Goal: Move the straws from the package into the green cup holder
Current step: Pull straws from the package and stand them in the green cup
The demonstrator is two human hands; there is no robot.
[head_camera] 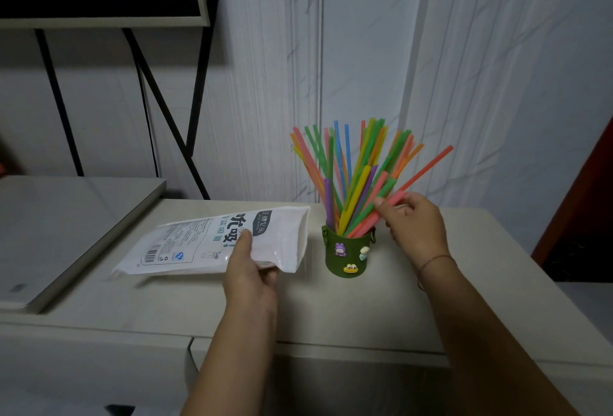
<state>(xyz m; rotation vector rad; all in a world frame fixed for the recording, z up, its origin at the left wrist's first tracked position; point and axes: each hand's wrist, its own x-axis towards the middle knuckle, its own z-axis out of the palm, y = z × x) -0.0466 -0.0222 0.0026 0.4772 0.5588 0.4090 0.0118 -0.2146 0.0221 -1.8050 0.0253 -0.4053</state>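
A green cup holder [347, 254] with small cartoon charms stands on the pale table top. Several coloured straws [351, 166] fan out of it. My right hand [413, 228] is just right of the holder, its thumb and fingertips pinching a pink straw that leans out of the cup. The white straw package [215, 243] lies flat to the left of the holder, its open end facing the cup. My left hand [250, 269] grips the package's near edge, thumb on top. Whether any straws remain inside the package is hidden.
A closed silver laptop [66, 233] lies at the left on the table [331, 309]. Black metal shelf legs [159, 100] and a dark framed panel rise behind it. A white panelled wall stands close behind the holder. A dark reddish edge shows at far right.
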